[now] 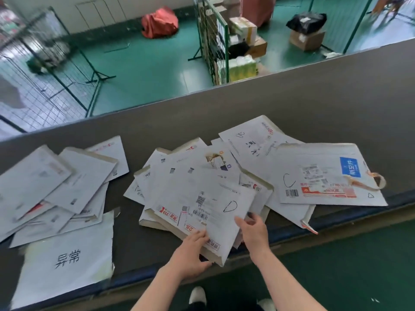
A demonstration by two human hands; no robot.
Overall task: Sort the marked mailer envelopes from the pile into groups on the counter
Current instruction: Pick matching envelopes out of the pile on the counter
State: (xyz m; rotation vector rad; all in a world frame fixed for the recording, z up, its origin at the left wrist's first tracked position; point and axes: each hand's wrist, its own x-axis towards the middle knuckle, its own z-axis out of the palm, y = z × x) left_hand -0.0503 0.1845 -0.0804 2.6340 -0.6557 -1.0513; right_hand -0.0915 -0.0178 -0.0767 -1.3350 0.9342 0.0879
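A pile of white mailer envelopes (179, 173) lies in the middle of the grey counter (292, 97). On top sits an envelope marked "D" (206, 203). My left hand (190, 252) grips its near edge, thumb under and fingers over it. My right hand (251, 230) holds its right near edge, fingers curled round it. To the right lies a big envelope marked "C" (325, 176) with a blue label and a torn strip. Behind it is an envelope with handwriting (251, 140). A spread group of envelopes (56, 182) covers the left side.
A white sheet with two printed characters (67, 259) lies at the near left of the counter. The counter's near edge is a dark blue rim (359, 212). Beyond the counter are a green floor, wire cages (211, 41), cardboard boxes and a red sack (160, 22).
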